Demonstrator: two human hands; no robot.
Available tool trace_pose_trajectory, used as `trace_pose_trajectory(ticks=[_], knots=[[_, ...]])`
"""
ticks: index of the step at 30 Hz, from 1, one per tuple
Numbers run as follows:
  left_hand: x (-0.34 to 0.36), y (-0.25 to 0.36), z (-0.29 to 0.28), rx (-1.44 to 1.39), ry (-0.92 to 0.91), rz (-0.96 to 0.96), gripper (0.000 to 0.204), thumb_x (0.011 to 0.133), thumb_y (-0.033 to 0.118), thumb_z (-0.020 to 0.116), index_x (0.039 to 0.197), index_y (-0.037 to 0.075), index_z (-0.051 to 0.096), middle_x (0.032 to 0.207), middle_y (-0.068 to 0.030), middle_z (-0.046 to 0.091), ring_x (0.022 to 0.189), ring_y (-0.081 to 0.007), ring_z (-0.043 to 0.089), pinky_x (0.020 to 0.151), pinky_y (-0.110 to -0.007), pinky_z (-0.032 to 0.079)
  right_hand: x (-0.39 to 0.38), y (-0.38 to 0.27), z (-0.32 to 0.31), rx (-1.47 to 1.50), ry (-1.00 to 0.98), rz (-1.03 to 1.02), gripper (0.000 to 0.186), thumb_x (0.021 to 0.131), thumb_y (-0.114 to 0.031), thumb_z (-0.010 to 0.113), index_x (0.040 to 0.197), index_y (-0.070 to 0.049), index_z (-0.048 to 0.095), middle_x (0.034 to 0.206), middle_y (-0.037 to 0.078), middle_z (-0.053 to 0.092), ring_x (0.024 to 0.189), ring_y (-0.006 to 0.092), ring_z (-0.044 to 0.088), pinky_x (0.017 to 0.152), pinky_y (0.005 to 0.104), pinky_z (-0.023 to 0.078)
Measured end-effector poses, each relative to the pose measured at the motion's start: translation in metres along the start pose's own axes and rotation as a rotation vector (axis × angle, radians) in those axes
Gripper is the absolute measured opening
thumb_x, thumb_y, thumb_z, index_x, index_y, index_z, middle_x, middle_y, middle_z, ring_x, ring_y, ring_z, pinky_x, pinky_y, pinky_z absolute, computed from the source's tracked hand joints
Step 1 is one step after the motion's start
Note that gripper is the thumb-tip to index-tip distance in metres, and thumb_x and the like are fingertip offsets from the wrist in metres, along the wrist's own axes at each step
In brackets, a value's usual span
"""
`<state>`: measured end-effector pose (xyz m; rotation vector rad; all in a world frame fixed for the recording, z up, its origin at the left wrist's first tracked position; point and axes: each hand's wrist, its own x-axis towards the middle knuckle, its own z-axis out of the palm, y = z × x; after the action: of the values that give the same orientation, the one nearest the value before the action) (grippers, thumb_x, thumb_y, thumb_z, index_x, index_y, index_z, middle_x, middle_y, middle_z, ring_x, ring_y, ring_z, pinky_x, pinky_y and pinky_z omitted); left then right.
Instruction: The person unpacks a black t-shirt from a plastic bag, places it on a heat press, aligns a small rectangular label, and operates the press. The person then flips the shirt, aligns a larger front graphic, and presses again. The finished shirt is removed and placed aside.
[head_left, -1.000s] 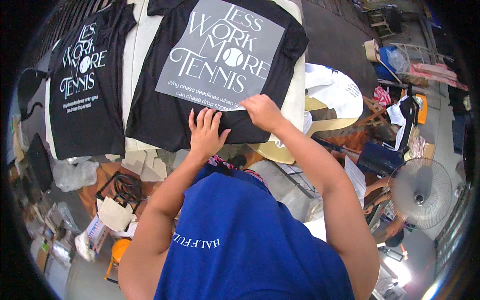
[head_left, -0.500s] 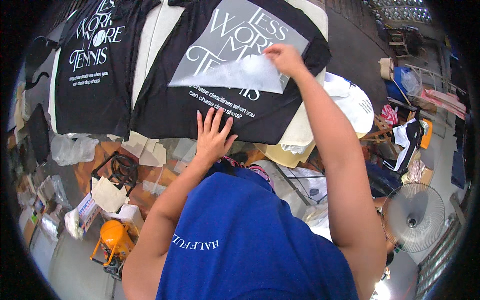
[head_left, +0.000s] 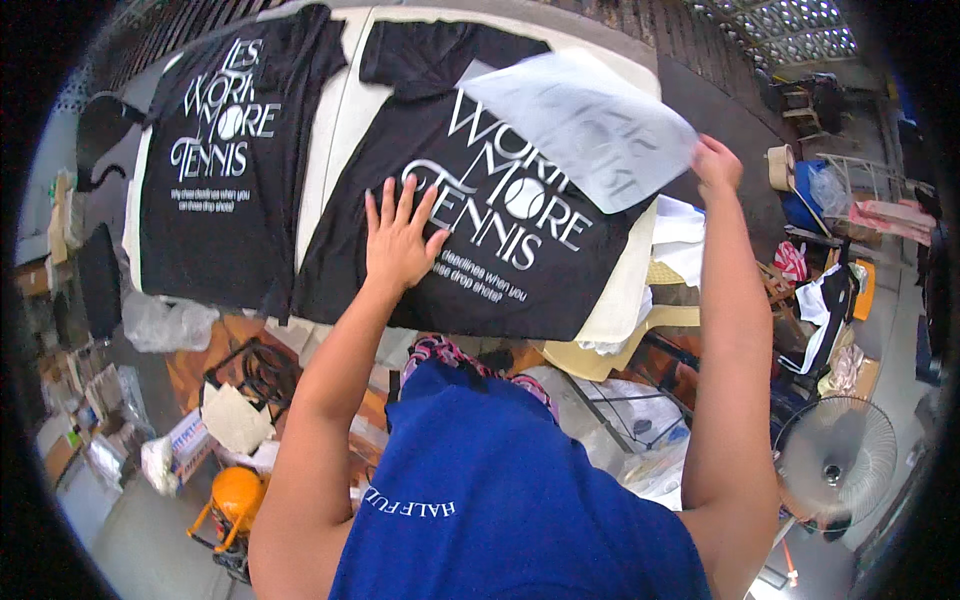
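A black T-shirt with white lettering and a ball graphic lies on a pale padded board. My left hand rests on it with fingers spread, over the left edge of the lettering. My right hand pinches the corner of a translucent sheet, which is lifted and curves across the upper part of the print, hiding some letters. A second black T-shirt with similar lettering lies to the left on the same pale surface.
Below the board are white garments and a yellow plastic chair. An orange machine and piles of bags and cardboard stand lower left. A pedestal fan stands lower right, beside piled clothing and a metal rack.
My right hand has peeled the sheet up and to the right from the lower edge of the print, uncovering most lettering. My left hand now lies higher on the shirt.
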<state>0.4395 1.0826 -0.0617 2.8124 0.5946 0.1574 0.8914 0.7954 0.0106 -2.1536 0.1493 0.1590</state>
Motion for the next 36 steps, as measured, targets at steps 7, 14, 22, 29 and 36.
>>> trace_pose_trajectory(ticks=[7,14,22,29,36], knots=[[-0.022,0.006,-0.005,0.025,-0.099,-0.05,0.073,0.088,0.045,0.064,0.15,0.014,0.041,0.158,-0.0161,0.03,0.148,-0.0397,0.02,0.115,-0.069,0.005,0.003,0.135,-0.283,0.584,0.405,0.213,0.027,0.09,0.004,0.054,0.117,0.002,0.059,0.097,0.013,0.063,0.088,0.0226,0.063,0.074,0.0333,0.059],[0.188,-0.016,-0.001,-0.02,0.355,0.178,0.045,0.089,0.013,0.06,0.133,0.009,0.053,0.141,-0.0141,0.049,0.133,-0.0357,0.043,0.114,-0.052,0.029,-0.318,0.225,-0.292,0.99,0.529,0.609,0.004,0.093,-0.007,0.064,0.095,-0.005,0.061,0.083,0.003,0.06,0.074,0.0154,0.059,0.07,0.0298,0.054],[0.382,-0.052,0.075,0.485,-0.178,0.238,0.047,0.097,0.048,0.052,0.101,0.005,0.072,0.11,-0.0225,0.068,0.103,-0.0343,0.066,0.084,-0.053,0.051,-0.75,0.267,-0.227,1.225,1.17,0.795,0.015,0.097,-0.012,0.063,0.103,0.001,0.063,0.085,0.006,0.066,0.066,0.0152,0.061,0.055,0.0258,0.052],[0.392,0.049,0.038,-0.029,-0.252,0.637,0.038,0.102,0.018,0.044,0.128,-0.007,0.055,0.126,-0.032,0.057,0.117,-0.049,0.053,0.1,-0.048,0.043,-0.903,0.323,-0.084,1.77,1.686,0.833,0.02,0.1,-0.001,0.046,0.11,-0.003,0.063,0.09,0.016,0.064,0.056,0.0121,0.057,0.05,0.0205,0.054],[0.265,0.191,-0.005,0.074,-0.302,0.81,0.035,0.098,0.013,0.048,0.125,-0.007,0.058,0.123,-0.0287,0.061,0.113,-0.0463,0.056,0.099,-0.046,0.043,-0.902,0.388,-0.08,2.014,1.867,0.609,0.009,0.094,0.003,0.053,0.1,0.002,0.06,0.09,0.016,0.064,0.056,0.0113,0.058,0.046,0.0172,0.053]])
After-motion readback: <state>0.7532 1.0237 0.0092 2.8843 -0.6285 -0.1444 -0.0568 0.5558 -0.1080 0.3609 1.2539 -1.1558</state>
